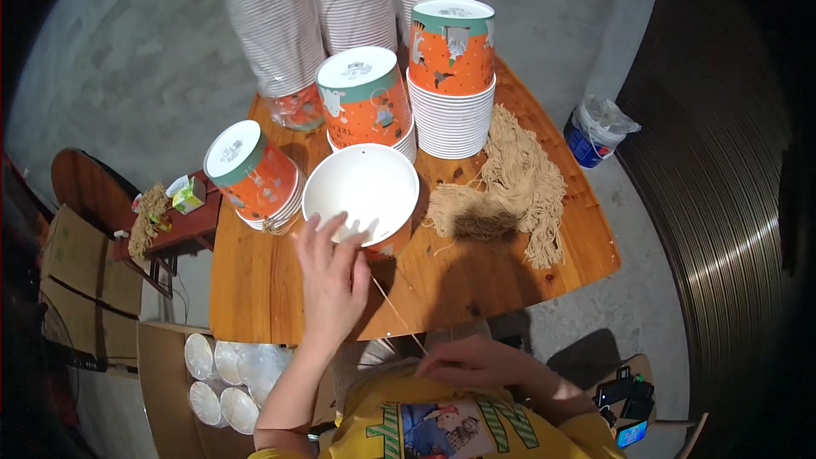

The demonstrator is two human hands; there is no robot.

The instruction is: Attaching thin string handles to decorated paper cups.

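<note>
A paper bucket (361, 191) stands mouth up on the table, white inside, with a bit of its orange outside showing below the near rim. My left hand (330, 280) is at its near left rim, fingers spread, their tips over the rim. A thin tan string (393, 306) runs taut from beside the left fingers, at the bucket's near side, down to my right hand (476, 363). The right fingers are pinched together on the string's lower end, close to my yellow shirt. Where the string meets the bucket is hidden by my left hand.
Upside-down stacks of orange and green buckets (255, 174) stand left of and behind the bucket; tall wrapped stacks (276, 25) lean at the back. A tan string heap (523, 191) lies right on the wooden table (578, 246). A carton (166, 382) of wrapped buckets is below left.
</note>
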